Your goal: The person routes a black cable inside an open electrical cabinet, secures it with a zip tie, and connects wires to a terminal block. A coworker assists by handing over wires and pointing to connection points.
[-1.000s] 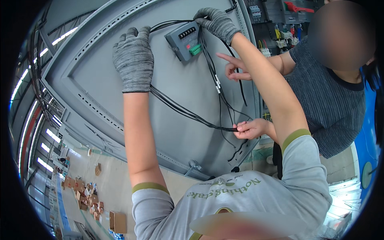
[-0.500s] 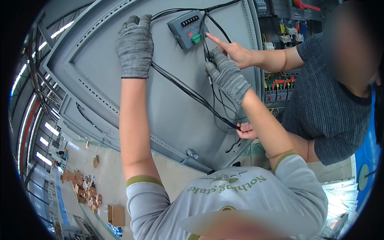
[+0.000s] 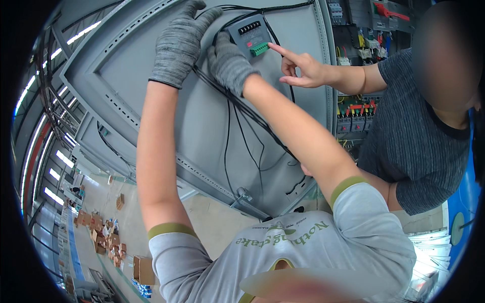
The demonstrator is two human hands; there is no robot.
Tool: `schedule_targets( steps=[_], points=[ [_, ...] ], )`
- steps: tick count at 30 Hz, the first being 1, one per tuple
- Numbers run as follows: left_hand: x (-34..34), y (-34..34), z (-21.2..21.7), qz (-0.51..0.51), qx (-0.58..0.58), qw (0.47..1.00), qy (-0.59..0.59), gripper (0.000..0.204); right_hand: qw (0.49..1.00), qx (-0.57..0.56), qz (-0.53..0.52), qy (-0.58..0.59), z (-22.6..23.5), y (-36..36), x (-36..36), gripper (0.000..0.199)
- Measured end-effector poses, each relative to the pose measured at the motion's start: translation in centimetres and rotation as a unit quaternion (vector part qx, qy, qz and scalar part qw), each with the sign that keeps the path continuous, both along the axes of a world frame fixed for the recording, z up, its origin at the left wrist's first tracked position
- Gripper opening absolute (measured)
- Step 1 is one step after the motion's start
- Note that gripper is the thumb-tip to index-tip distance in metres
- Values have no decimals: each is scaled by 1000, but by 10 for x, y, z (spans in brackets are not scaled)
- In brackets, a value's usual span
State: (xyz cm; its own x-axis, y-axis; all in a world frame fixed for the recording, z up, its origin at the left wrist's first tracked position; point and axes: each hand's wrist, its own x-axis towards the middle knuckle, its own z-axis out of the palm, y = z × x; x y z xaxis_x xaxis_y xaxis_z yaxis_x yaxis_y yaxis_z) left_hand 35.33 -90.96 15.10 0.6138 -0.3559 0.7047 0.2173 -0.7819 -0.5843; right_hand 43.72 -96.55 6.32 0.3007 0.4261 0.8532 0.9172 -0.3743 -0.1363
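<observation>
My gloved left hand stays flat, fingers together, left of the grey meter module, my right hand has climbed back beside it, fingers curled on the black cables, while a co-worker's finger now points at its green connector.

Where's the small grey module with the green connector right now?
Top centre of the head view, the grey module is on the cabinet door, beside the right hand.

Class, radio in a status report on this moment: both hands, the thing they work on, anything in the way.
Left hand flat on grey metal cabinet door. Right hand on black cables beside small grey module. Co-worker's bare hand pointing at module, close by.
</observation>
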Motion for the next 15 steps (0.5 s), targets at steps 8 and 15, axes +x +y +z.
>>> schedule_targets(
  steps=[8, 15],
  points=[
    [-8, -2, 0, -7, -30, 994, 101, 38, 798, 72, 440, 407, -89, -10, 11, 27],
    [5, 12, -6, 33, 161, 985, 52, 67, 851, -33, 452, 266, -119, -80, 119, 35]
  ],
)
